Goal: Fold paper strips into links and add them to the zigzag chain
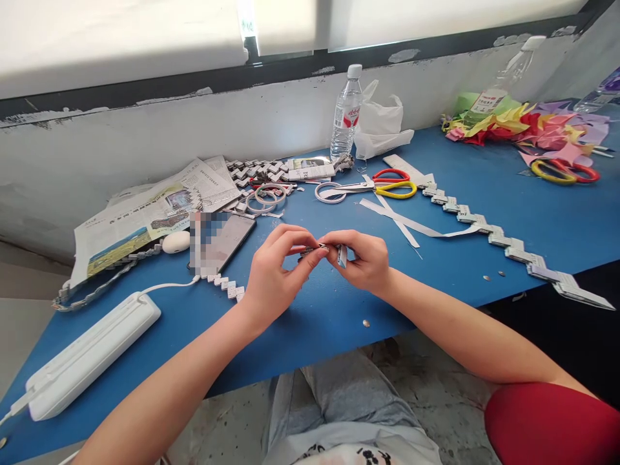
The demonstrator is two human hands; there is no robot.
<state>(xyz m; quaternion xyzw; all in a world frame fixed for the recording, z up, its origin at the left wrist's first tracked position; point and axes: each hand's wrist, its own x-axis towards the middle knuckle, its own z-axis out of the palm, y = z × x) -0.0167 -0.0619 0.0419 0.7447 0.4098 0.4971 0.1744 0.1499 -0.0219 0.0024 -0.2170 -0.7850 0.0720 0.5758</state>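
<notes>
Just above the front of the blue table, my left hand [285,265] and my right hand [361,258] meet, both closed on a small folded newspaper strip [342,256]. Thumbs and forefingers pinch it between them; most of the strip is hidden by my fingers. A zigzag chain of folded paper [225,284] lies by my left wrist. To the right, a longer folded paper chain [494,236] runs diagonally over the table. Beyond my hands lie loose white paper strips [402,219] and scissors with red and yellow handles [372,186].
At the left are a white power strip [97,355], a phone [227,242] and newspaper sheets [130,226]. Tape rolls [266,199], a water bottle [347,113] and a plastic bag [382,123] stand farther back. Coloured paper [527,126] and another pair of scissors [564,171] are at the right.
</notes>
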